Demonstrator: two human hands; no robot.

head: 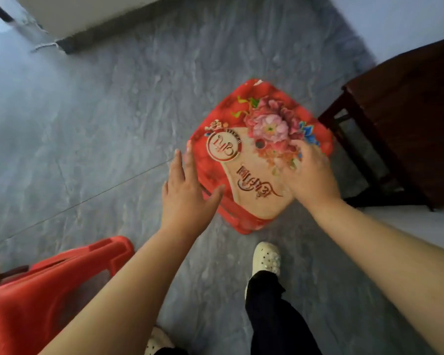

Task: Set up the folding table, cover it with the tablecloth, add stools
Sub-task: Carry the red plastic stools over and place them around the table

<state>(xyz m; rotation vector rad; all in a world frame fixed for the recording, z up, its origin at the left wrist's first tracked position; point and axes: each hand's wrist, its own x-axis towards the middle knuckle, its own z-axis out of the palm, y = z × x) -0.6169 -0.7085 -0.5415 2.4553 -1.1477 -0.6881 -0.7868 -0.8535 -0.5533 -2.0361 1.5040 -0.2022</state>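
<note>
A red plastic stool (244, 160) with a flower-printed seat stands on the grey floor in front of me, seen from above. My right hand (309, 172) lies flat on the right part of its seat, fingers spread. My left hand (187, 190) hovers at the stool's left edge, fingers apart, holding nothing; whether it touches the rim I cannot tell. A second red stool (51, 288) lies tilted at the lower left, partly behind my left forearm.
A dark wooden table (408, 119) stands at the right, close to the stool. A wall base and dark skirting (108, 29) run along the top left. My feet in white shoes (265, 257) are just below the stool. Grey tiled floor (87, 124) stretches left.
</note>
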